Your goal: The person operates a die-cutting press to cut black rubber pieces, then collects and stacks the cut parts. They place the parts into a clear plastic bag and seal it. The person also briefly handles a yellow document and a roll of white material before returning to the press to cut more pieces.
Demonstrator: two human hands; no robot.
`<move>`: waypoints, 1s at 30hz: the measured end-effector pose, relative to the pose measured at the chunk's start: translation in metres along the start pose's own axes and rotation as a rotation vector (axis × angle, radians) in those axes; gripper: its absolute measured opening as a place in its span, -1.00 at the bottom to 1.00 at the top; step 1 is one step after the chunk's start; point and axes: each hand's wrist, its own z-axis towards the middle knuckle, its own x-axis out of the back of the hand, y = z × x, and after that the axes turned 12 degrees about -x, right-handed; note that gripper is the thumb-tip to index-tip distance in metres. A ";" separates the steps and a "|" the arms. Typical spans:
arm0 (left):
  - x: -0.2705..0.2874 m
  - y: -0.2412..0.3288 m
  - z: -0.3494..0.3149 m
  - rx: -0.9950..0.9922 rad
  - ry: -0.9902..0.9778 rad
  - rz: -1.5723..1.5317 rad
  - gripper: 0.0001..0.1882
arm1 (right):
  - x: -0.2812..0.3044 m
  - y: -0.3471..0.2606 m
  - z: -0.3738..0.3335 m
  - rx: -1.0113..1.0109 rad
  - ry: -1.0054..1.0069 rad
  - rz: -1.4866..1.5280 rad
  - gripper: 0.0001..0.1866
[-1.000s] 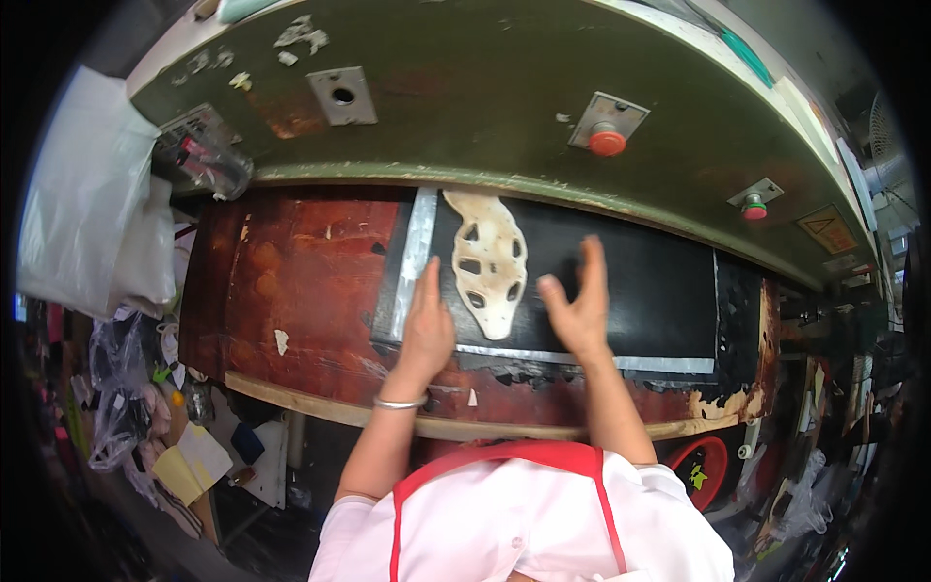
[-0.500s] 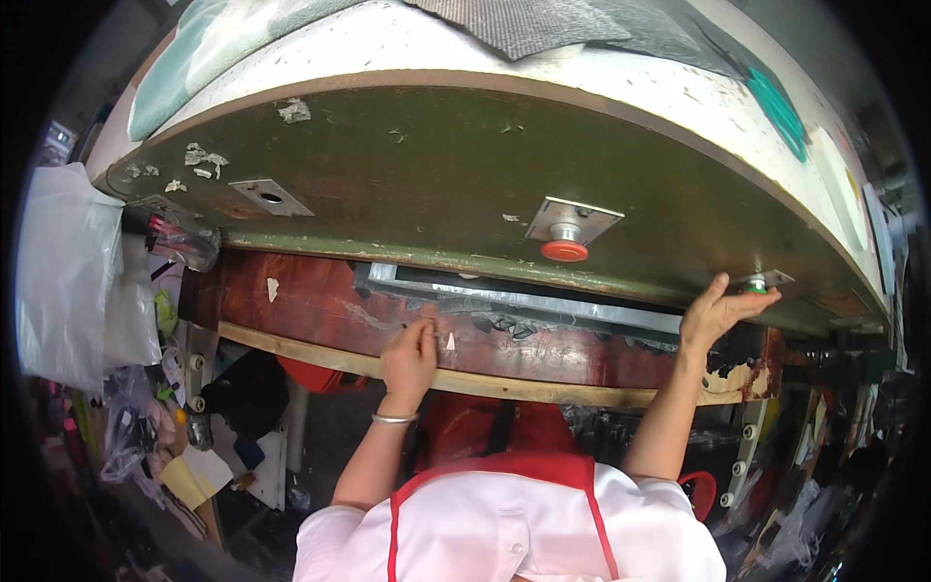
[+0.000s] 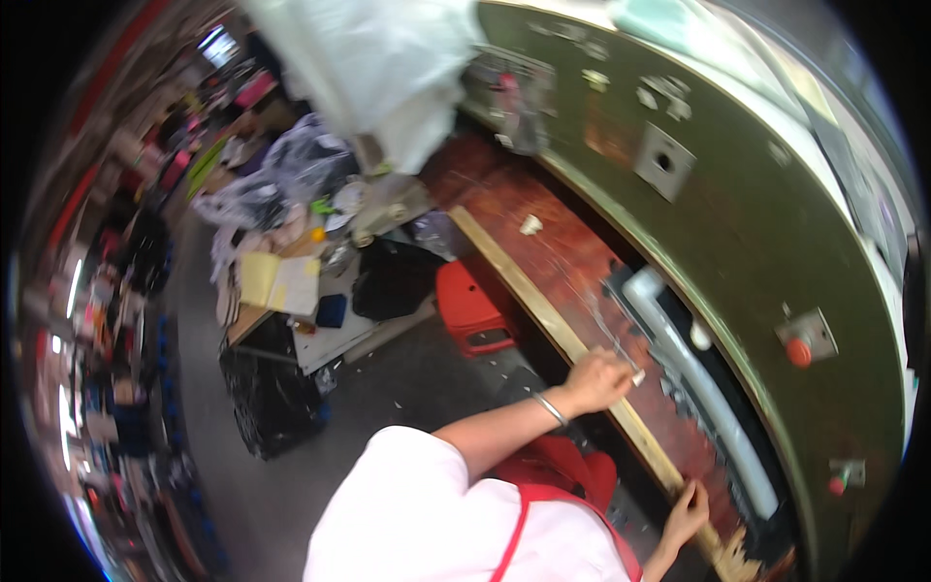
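Note:
My left hand (image 3: 599,380) is closed at the wooden edge strip (image 3: 524,283) of the red-brown worktop (image 3: 495,199). What it holds, if anything, is hidden. A small white scrap (image 3: 637,377) lies by its fingertips, and a thin clear strand trails over the worktop near it. Farther along the same strip, my right hand (image 3: 687,512) is low by the edge, fingers loosely bent and apart, with nothing visible in them. Beyond both hands, a long pale bar (image 3: 703,388) sits in a dark-edged slot under the green panel (image 3: 737,223).
The panel carries a red mushroom button (image 3: 799,351), a small button (image 3: 840,481) and a plate with a hole (image 3: 664,161). To the left are a red stool (image 3: 470,308), a cluttered side table (image 3: 335,339), a black bag (image 3: 264,398) and hanging white plastic sheeting (image 3: 378,68).
My view has swung left, bringing the floor and side table into sight. My right hand has left the green button on the panel and come down to the wooden edge. My left hand stays closed.

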 end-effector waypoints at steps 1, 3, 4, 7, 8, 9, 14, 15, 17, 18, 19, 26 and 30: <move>0.004 0.000 -0.006 0.014 -0.082 -0.011 -0.94 | 0.003 0.007 -0.002 0.073 0.001 0.025 -0.81; 0.011 0.006 -0.020 0.007 0.022 -0.065 -0.94 | 0.012 0.015 -0.006 0.035 -0.095 -0.034 -0.82; 0.016 0.009 -0.029 0.005 0.019 -0.046 -0.95 | 0.016 0.013 -0.006 -0.039 -0.155 -0.179 -0.78; 0.041 0.018 -0.056 0.014 -0.079 -0.032 -0.92 | 0.017 -0.027 -0.002 0.006 -0.181 0.022 -0.79; 0.049 0.020 -0.061 0.074 -0.180 -0.057 -0.91 | 0.008 -0.050 0.004 -0.122 0.004 0.005 -0.81; 0.058 0.022 -0.063 0.179 -0.402 -0.078 -0.89 | -0.005 -0.077 0.010 0.050 0.168 0.193 -0.81; 0.067 0.015 -0.027 0.045 0.084 -0.067 -0.74 | -0.083 -0.175 -0.002 0.307 -0.165 -0.120 -0.05; 0.064 0.014 -0.020 0.024 0.004 0.000 -0.74 | -0.103 -0.182 -0.012 0.199 -0.159 -0.190 0.06; 0.064 0.014 -0.019 -0.055 -0.119 0.138 -0.72 | -0.117 -0.186 -0.029 0.124 -0.074 -0.009 0.08; 0.064 0.015 -0.024 -0.102 -0.095 0.166 -0.70 | -0.118 -0.183 -0.033 0.178 -0.035 0.060 0.07; 0.065 0.016 -0.031 -0.146 -0.072 0.179 -0.69 | -0.117 -0.181 -0.038 0.152 -0.044 0.109 0.06; 0.078 0.016 -0.052 -0.137 -0.204 0.224 -0.62 | -0.056 -0.175 -0.023 -0.272 -0.492 1.077 0.06; 0.087 0.035 -0.040 -0.083 -0.201 0.117 -0.61 | -0.042 -0.165 -0.021 -0.396 -0.577 1.222 0.02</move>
